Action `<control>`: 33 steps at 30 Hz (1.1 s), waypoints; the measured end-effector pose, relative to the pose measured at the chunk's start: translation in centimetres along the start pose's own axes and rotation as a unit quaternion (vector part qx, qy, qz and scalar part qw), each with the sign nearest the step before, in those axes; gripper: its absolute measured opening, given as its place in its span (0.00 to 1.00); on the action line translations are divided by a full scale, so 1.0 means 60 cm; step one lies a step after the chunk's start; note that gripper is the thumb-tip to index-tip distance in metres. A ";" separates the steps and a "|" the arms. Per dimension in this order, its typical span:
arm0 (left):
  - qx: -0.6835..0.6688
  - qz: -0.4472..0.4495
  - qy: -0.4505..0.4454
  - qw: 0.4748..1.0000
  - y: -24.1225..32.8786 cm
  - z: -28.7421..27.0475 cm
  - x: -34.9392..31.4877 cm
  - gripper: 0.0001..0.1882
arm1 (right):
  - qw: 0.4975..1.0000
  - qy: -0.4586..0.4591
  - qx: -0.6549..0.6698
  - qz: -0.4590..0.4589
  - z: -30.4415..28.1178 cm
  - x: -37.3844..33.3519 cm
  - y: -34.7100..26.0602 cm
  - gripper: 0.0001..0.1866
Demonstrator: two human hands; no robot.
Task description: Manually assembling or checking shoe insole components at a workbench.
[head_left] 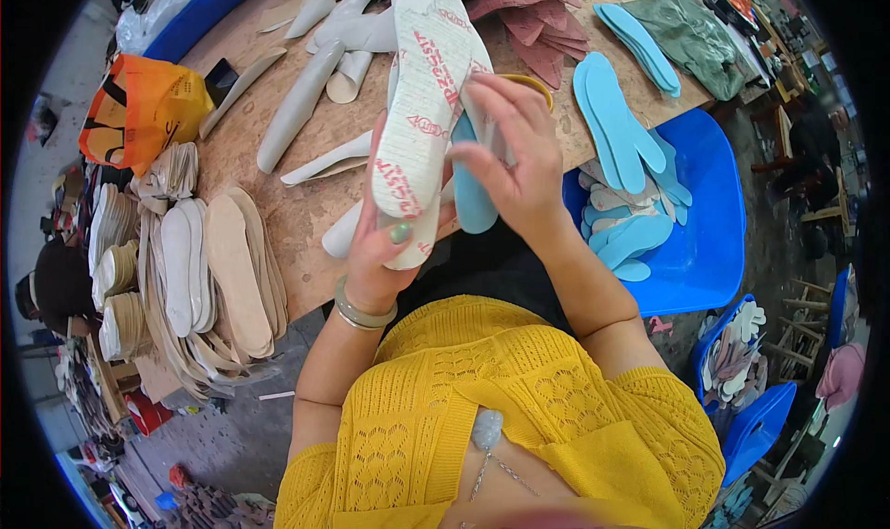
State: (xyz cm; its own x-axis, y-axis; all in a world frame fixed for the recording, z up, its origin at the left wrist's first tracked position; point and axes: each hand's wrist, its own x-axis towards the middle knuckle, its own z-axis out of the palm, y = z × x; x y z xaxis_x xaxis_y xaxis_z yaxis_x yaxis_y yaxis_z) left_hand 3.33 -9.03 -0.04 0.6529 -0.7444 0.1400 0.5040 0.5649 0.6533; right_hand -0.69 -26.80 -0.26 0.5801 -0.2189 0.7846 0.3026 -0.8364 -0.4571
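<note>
One red-printed white insole (426, 93) sits clamped in my left hand (382, 258) above the worktop's (287, 228) near edge, apparently for steadiness; from afar, I cannot tell whether my right hand (524, 158) grips the blue insole (476, 204) beside it.
</note>
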 end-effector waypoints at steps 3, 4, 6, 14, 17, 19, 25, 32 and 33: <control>0.248 0.078 -0.045 0.965 -0.023 -0.006 0.009 0.53 | 0.984 -0.114 0.133 0.035 -0.011 -0.004 -0.030 0.47; 0.247 0.077 -0.044 0.965 -0.025 -0.008 0.013 0.53 | 0.984 -0.114 0.134 0.036 -0.014 -0.004 -0.039 0.47; 0.458 0.102 -0.123 0.874 -0.028 -0.012 0.020 0.52 | 0.915 -0.141 0.338 0.169 -0.021 0.003 -0.059 0.53; 0.485 0.161 -0.165 0.844 0.000 0.005 0.045 0.52 | 0.738 -0.052 0.599 0.306 -0.058 0.015 -0.024 0.41; 0.539 0.193 -0.010 0.820 -0.007 0.005 0.047 0.53 | 0.700 -0.023 0.634 0.330 -0.069 0.020 -0.025 0.40; 0.655 0.191 0.075 0.727 -0.005 0.003 0.053 0.52 | 0.682 -0.005 0.648 0.339 -0.062 0.009 -0.024 0.38; 0.576 0.133 0.077 0.803 -0.013 0.005 0.067 0.52 | 0.673 0.018 0.635 0.379 -0.053 -0.021 -0.015 0.31; 0.708 0.153 0.034 0.689 -0.018 -0.003 0.073 0.49 | 0.759 -0.010 0.538 0.366 -0.068 -0.046 0.004 0.27; 0.659 0.102 0.021 0.745 -0.018 -0.003 0.068 0.48 | 0.785 -0.010 0.503 0.363 -0.071 -0.048 0.007 0.25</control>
State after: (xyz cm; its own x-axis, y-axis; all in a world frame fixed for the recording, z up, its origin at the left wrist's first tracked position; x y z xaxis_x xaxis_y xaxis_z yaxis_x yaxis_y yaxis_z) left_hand 5.60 -12.61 -0.31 0.6705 -0.6638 0.3314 -0.5827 -0.1947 0.7890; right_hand -5.48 -28.67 -0.92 0.8842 -0.4380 0.1623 0.3245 0.3262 -0.8879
